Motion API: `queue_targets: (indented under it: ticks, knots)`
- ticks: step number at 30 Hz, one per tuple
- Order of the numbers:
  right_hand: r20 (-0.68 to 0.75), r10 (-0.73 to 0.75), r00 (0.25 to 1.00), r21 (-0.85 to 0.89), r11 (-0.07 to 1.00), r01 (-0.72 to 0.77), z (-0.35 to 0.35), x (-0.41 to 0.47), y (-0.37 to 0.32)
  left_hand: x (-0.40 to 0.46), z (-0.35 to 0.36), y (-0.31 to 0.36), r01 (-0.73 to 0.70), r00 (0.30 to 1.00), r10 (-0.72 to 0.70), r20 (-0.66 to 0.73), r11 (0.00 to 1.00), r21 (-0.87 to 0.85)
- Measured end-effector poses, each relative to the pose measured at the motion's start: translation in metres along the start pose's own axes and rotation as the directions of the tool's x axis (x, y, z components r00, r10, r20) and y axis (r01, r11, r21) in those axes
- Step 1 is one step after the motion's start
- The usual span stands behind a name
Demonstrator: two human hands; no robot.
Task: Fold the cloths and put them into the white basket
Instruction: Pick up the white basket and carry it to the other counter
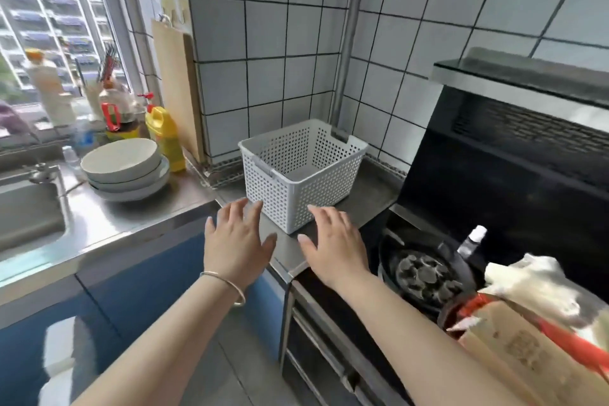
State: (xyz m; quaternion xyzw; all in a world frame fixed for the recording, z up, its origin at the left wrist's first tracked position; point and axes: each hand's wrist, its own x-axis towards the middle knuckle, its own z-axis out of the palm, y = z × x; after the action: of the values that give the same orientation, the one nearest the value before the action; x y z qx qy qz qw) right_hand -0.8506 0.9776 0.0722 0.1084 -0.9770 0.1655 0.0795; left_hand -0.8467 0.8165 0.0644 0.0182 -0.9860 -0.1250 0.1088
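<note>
A white perforated basket [296, 181] stands on the steel counter in the tiled corner, and its inside looks bare. My left hand [235, 241] reaches toward its near left corner with fingers spread, holding nothing; a thin bracelet is on that wrist. My right hand [333, 242] hovers with straight fingers just before the basket's near right side, also holding nothing. At the lower right a white cloth-like bundle [534, 287] lies on a cardboard box [527, 349].
Stacked bowls [127, 168] and a yellow bottle [166, 138] stand left of the basket, beside a sink [29, 211]. A cutting board [179, 89] leans on the wall. Right of the counter is a black stove with a dark pan [425, 273] and a range hood [527, 82].
</note>
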Motion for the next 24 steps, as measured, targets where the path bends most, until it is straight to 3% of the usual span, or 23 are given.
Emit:
queue_targets:
  ticks: [4,6,8,10,14,17,20,24]
  knots:
    - [0.001,0.026,1.0,0.082,0.996,-0.026,-0.018,0.097,0.036,0.08,0.006,0.011,0.002,1.0,-0.002,0.001,0.999,-0.032]
    - [-0.047,0.047,0.998,0.063,0.997,-0.044,-0.022,0.153,0.064,0.123,0.009,0.021,0.043,0.998,-0.05,-0.023,0.97,-0.239]
    - [-0.084,0.069,0.994,0.057,0.996,-0.065,-0.024,0.202,0.09,0.163,0.013,0.028,0.129,0.984,-0.171,-0.045,0.868,-0.48]
    - [-0.082,0.099,0.992,0.076,0.993,-0.093,-0.021,0.256,0.119,0.208,0.026,0.032,0.245,0.945,-0.327,-0.026,0.758,-0.605]
    - [-0.017,0.207,0.978,0.135,0.97,-0.203,-0.001,0.341,0.17,0.264,0.07,0.024,0.496,0.81,-0.578,0.103,0.579,-0.647]
    - [0.012,0.276,0.961,0.144,0.951,-0.275,0.023,0.396,0.205,0.291,0.099,0.018,0.591,0.695,-0.708,0.128,0.459,-0.663]
    - [0.012,0.239,0.971,0.059,0.969,-0.239,0.055,0.438,0.228,0.308,0.126,0.014,0.652,0.622,-0.767,0.159,0.396,-0.646]
    - [-0.073,0.243,0.967,0.009,0.97,-0.243,0.072,0.478,0.236,0.325,0.144,0.006,0.667,0.584,-0.806,0.098,0.407,-0.624]
